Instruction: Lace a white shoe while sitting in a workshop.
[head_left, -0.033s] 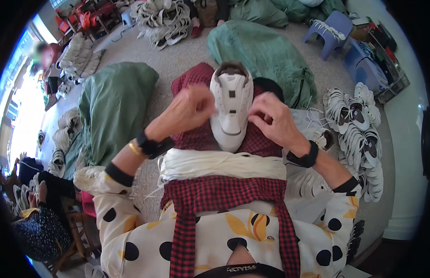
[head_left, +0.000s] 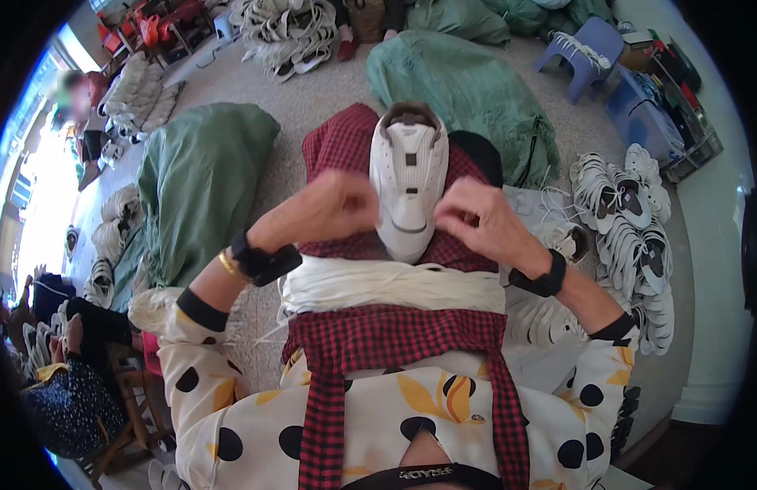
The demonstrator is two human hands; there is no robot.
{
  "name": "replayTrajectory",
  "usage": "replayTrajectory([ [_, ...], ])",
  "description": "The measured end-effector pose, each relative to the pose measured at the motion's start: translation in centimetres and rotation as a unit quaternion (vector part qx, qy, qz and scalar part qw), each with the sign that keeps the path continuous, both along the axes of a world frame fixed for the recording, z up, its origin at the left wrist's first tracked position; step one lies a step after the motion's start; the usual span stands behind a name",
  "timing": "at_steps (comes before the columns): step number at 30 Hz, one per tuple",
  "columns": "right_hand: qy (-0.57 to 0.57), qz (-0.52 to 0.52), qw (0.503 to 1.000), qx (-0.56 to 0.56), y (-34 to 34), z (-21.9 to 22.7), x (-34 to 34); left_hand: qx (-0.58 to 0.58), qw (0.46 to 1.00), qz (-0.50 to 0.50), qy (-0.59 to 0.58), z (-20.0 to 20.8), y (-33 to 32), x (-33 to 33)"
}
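A white sneaker with a brown collar rests on my lap, its toe toward me. My left hand is curled closed beside the left edge of the shoe, its fingertips slightly blurred. On the opposite side, my right hand has thumb and fingers pinched together close to the shoe's edge. Whatever the fingers of either hand hold is too fine to see. A thick bundle of white shoelaces lies across my lap, over the red checked apron.
Green sacks stand ahead on the left and right. Rows of white shoes fill the right side. A purple stool with laces on it stands at the far right, near a blue bin. Another person sits at the left.
Both hands have come slightly toward me, down along the sides of the shoe. The sneaker remains on my lap in nearly the same place.
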State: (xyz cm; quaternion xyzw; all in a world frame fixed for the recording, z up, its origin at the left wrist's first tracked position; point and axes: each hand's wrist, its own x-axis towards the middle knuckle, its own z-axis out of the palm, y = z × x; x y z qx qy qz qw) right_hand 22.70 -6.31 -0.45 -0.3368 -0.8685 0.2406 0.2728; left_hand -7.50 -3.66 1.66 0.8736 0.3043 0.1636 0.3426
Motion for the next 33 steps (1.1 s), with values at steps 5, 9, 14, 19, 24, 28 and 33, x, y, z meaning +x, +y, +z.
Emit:
replayTrajectory([
  [5, -0.074, 0.047, 0.996, -0.027, -3.2, -1.3, -1.6, -0.079, 0.997, 0.005, 0.012, -1.2, -4.7, -0.8],
  [9, -0.071, 0.004, 0.985, -0.155, -3.0, -0.9, -2.3, -0.079, 0.996, 0.044, -0.024, -2.4, -5.1, 0.1],
  [14, -0.053, -0.027, 0.974, -0.219, -3.7, 0.1, -2.2, -0.064, 0.994, 0.049, -0.079, -2.7, -5.4, 3.4],
  [19, 0.022, 0.001, 0.986, -0.163, -3.0, -1.4, -1.4, -0.057, 0.996, 0.046, -0.045, -2.2, -5.5, 4.6],
  [24, 0.088, -0.031, 0.967, -0.236, -1.9, 4.0, -0.2, -0.243, 0.947, 0.052, -0.202, 0.4, -5.3, 4.2],
  [28, 0.143, -0.2, 0.968, -0.038, 2.6, 6.7, 8.1, -0.291, 0.899, 0.065, -0.32, 4.7, -4.1, -1.0],
  [33, 0.032, -0.384, 0.907, 0.169, 6.1, 6.3, 16.6, -0.262, 0.845, 0.061, -0.462, 7.0, -3.7, -4.8],
])
